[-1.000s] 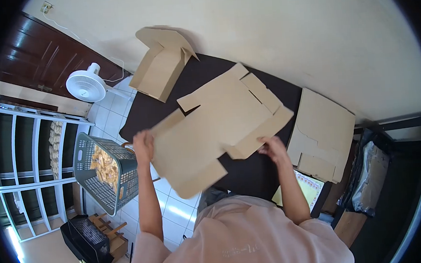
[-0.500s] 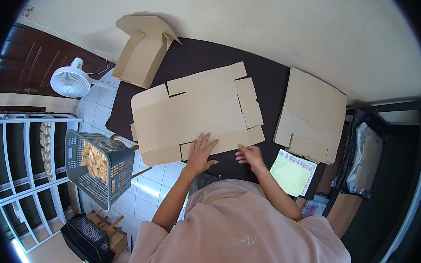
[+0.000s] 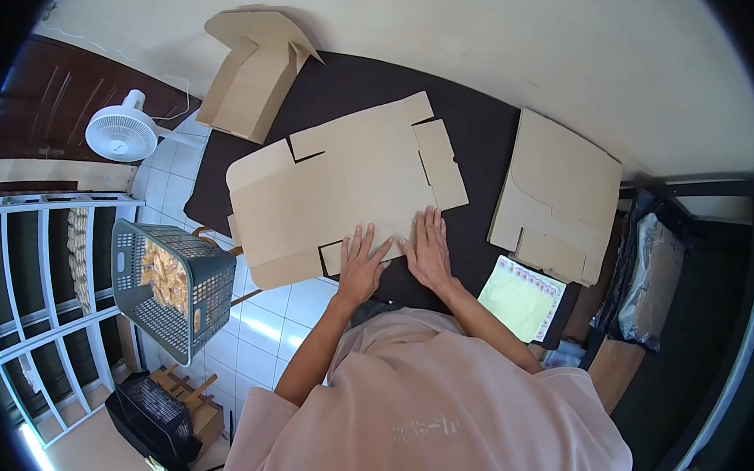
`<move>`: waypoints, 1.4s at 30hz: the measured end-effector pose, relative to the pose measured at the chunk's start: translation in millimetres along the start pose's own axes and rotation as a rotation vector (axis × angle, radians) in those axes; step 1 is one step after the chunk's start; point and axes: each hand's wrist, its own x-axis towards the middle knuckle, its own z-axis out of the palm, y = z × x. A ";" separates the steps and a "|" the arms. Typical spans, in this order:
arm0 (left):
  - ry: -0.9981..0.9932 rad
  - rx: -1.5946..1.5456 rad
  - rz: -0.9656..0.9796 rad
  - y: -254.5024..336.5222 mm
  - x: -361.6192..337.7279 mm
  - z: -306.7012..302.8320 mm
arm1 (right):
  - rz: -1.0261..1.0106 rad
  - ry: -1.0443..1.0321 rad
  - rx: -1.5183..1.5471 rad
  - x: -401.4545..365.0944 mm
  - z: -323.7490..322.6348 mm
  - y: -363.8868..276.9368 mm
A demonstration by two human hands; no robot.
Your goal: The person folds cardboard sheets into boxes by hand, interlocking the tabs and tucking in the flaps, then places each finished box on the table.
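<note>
On the dark table (image 3: 367, 81), both hands, left (image 3: 362, 269) and right (image 3: 431, 251), press side by side on the near edge of a flat cardboard sheet (image 3: 331, 186). An open cardboard box (image 3: 247, 88) stands beyond; a green basket (image 3: 213, 302) holds wrapped yellowish packets (image 3: 165, 279).

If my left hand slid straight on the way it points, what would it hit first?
Your left hand lies on the flat brown cardboard sheet, which looks free ahead. Beyond it and the dark tabletop, the cream wall seems first, though depth is unclear.
</note>
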 end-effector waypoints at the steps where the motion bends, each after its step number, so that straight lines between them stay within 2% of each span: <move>1: 0.000 -0.005 0.003 0.8 0.5 0.7 | 0.003 0.000 -0.005 -5.3 -0.7 2.6; 4: 0.006 0.021 -0.029 -0.2 1.8 0.6 | -0.080 0.001 0.022 -33.4 -8.0 9.0; 6: 0.026 -0.017 -0.029 -1.3 1.2 -0.7 | -0.064 -0.123 0.119 -54.4 -20.8 8.7; 7: 0.035 -0.016 -0.037 -1.7 2.1 -4.6 | -0.083 0.045 0.093 -59.2 -30.3 0.9; 8: 0.035 -0.062 -0.038 -2.2 2.9 -8.7 | -0.094 0.043 0.093 -59.6 -42.0 -3.3; 10: 0.037 -0.108 -0.040 -2.6 4.9 -20.7 | 0.432 -0.163 0.424 -61.5 -64.9 -4.7; 11: -0.013 -0.090 -0.027 -4.2 7.4 -26.8 | 0.427 -0.165 0.421 -66.1 -57.9 9.5; 13: -0.060 -0.074 -0.013 -14.8 15.4 -31.3 | 0.402 0.063 0.529 -70.0 -41.3 36.2; 14: -0.097 -0.079 0.038 -23.6 21.2 -31.9 | 0.398 0.062 0.527 -71.7 -40.6 44.9; 16: -0.135 -0.081 0.089 -33.0 30.6 -41.4 | 0.547 -0.014 0.617 -70.2 -46.1 46.0; 18: -0.278 -0.162 0.164 -37.2 36.7 -52.1 | 0.542 0.000 0.594 -68.4 -44.5 44.0; 19: -0.278 -0.162 0.165 -34.4 34.6 -56.1 | 0.494 -0.022 0.593 -68.7 -42.3 42.9; 21: -0.374 0.195 0.245 -29.4 29.0 -60.4 | 0.442 -0.041 0.592 -65.5 -39.1 38.8; 23: -0.369 0.240 0.234 -22.9 26.4 -56.1 | 0.568 -0.012 0.755 -56.6 -34.3 31.0; 25: -0.371 0.287 0.226 -19.5 29.2 -55.7 | 0.590 0.047 0.857 -50.3 -32.4 27.7; 27: -0.244 0.105 0.213 -20.4 32.4 -57.2 | 0.612 0.141 1.009 -52.6 -35.7 22.0; 28: -0.246 0.107 0.218 -30.9 37.7 -54.1 | 0.614 0.146 1.011 -52.6 -35.5 19.7; 30: -0.356 -0.344 0.211 -60.0 54.6 -46.4 | 0.495 0.250 1.003 -55.2 -35.7 14.4; 31: -0.360 -0.347 0.213 -72.1 64.2 -44.9 | 0.444 0.225 0.827 -52.7 -40.5 6.3; 32: -0.346 -0.330 0.149 -85.2 76.0 -44.4 | 0.446 0.227 0.826 -47.2 -38.4 5.1; 34: -0.333 -0.314 0.086 -91.0 90.1 -56.9 | 0.025 0.285 0.253 -31.6 -34.1 0.0; 36: -0.173 -0.010 -0.130 -81.6 101.7 -75.4 | 0.039 0.241 0.289 -10.2 -30.3 -11.2; 37: -0.149 0.013 -0.180 -83.3 106.7 -74.4 | 0.019 0.257 0.152 3.5 -27.9 -16.6; 38: -0.156 0.009 -0.171 -82.9 109.2 -71.7 | -0.001 0.271 0.013 15.9 -26.5 -20.4; 39: -0.124 0.058 -0.206 -84.1 111.4 -65.7 | 0.070 0.169 -0.057 25.8 -19.2 -16.5; 40: -0.091 0.103 -0.243 -84.5 113.5 -61.5 | 0.078 0.168 -0.067 27.3 -4.2 -13.9; 42: -0.081 0.094 -0.228 -88.2 115.8 -56.6 | 0.136 0.203 -0.338 30.3 28.2 -18.8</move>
